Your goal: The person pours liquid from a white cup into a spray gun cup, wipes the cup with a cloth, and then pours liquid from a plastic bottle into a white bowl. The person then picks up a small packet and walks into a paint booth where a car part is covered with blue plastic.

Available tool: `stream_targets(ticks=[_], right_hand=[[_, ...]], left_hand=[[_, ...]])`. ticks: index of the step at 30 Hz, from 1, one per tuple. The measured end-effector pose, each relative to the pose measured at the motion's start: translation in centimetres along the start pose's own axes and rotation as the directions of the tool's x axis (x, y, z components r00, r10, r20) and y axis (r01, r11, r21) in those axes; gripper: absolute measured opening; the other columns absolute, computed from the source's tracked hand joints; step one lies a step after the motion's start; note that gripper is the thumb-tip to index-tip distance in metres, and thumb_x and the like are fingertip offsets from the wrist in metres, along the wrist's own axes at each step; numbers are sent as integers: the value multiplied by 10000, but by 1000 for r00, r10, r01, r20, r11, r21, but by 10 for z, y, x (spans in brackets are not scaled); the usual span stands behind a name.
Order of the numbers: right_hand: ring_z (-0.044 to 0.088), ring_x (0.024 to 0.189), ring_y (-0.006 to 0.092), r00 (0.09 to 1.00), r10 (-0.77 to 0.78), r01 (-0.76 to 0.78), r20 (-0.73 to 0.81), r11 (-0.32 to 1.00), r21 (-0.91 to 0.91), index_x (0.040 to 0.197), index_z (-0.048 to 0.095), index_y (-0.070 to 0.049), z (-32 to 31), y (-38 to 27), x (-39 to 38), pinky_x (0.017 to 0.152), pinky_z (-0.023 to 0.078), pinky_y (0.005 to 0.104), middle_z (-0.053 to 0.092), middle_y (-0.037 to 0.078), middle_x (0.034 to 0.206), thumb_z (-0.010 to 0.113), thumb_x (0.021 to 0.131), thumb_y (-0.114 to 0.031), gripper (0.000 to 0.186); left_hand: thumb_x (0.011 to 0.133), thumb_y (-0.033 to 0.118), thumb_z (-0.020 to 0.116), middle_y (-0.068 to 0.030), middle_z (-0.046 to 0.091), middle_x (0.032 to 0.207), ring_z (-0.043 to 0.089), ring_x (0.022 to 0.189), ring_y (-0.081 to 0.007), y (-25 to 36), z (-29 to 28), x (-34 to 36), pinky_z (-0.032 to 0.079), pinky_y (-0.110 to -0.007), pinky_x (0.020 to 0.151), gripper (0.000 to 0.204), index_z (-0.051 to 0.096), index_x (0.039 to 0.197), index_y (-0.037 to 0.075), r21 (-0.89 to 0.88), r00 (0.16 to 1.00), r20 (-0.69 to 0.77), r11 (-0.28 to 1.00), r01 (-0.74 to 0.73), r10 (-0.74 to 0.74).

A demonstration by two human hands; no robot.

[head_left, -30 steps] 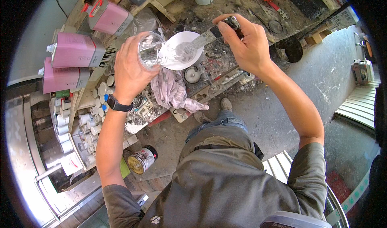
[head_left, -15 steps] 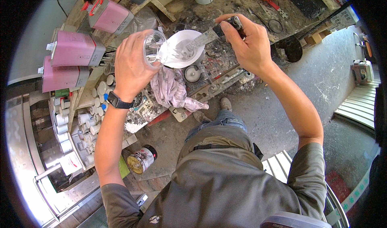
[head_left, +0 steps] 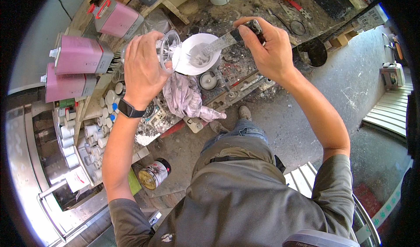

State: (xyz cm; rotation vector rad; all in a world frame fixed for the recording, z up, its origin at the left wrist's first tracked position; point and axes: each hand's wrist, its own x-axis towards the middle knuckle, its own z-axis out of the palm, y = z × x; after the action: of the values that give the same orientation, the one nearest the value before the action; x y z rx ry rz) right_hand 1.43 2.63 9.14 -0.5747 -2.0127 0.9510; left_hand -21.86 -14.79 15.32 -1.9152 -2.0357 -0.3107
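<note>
My left hand (head_left: pixel 143 67), with a dark watch on the wrist, grips a clear plastic cup (head_left: pixel 162 51). The cup is tipped sideways, its mouth towards a round white paper paint strainer (head_left: pixel 192 65), and white paint clings near its lip. Between the thumb and fingers of my right hand (head_left: pixel 273 46) is the dark handle of a flat metal spatula (head_left: pixel 224 42). Its blade slants down to the left and its tip is inside the strainer, over the greyish wet middle. What supports the strainer is mostly hidden.
A stained rag (head_left: pixel 186 96) and a round metal lid (head_left: pixel 208 80) lie on the cluttered bench by its near edge. Pink-filled jugs (head_left: pixel 83 54) stand at the left, above many small white-capped bottles (head_left: pixel 98 137). A can (head_left: pixel 154 175) sits on the floor.
The white paint that spanned from the cup's lip into the strainer has thinned out, and more of the strainer's greyish inside shows. The spatula has hardly moved.
</note>
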Motion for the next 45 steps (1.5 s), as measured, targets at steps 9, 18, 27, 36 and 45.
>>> stream_targets(ticks=[9, 18, 27, 36, 45], right_hand=[[569, 495, 276, 1000, 15, -15, 11, 1000, 21, 1077, 731, -83, 0, -5, 0, 525, 435, 379, 578, 126, 578, 648, 982, -208, 177], [552, 471, 247, 1000, -14, 14, 9, 1000, 20, 1065, 724, -56, -2, -6, -2, 502, 418, 364, 558, 126, 560, 665, 974, -169, 157], [607, 536, 248, 994, -110, 110, 1, 993, 43, 1096, 710, -52, -1, -7, -5, 518, 443, 363, 619, 130, 644, 678, 964, -149, 167], [618, 555, 260, 990, -144, 143, 13, 989, 41, 1103, 705, -57, -3, -10, -7, 525, 459, 366, 634, 127, 667, 695, 952, -139, 172], [614, 546, 255, 980, -200, 200, -4, 979, 32, 1103, 708, -57, -4, -11, -7, 513, 455, 362, 625, 119, 658, 698, 946, -138, 177]], left_hand=[[849, 102, 661, -22, 618, 1321, 555, 1281, -252, -1, 10, -6, 337, -513, 1180, 427, 570, 1262, 164, 217, 969, -53, 950, -223, 239], [962, 211, 632, 110, 611, 1396, 539, 1317, -114, -6, 25, -23, 180, -463, 1256, 409, 569, 1358, 292, 394, 923, -119, 870, -295, 367], [946, 299, 660, 159, 624, 1357, 549, 1273, -52, -16, 25, -27, 57, -488, 1278, 430, 598, 1362, 390, 564, 862, -79, 736, -375, 500], [923, 351, 710, 195, 629, 1262, 576, 1176, -18, -18, 24, -30, 85, -480, 1261, 413, 623, 1313, 454, 521, 825, -163, 757, -394, 541], [925, 342, 706, 195, 617, 1233, 559, 1166, -20, -22, 22, -28, 103, -464, 1251, 409, 629, 1307, 468, 571, 814, -152, 722, -391, 561]])
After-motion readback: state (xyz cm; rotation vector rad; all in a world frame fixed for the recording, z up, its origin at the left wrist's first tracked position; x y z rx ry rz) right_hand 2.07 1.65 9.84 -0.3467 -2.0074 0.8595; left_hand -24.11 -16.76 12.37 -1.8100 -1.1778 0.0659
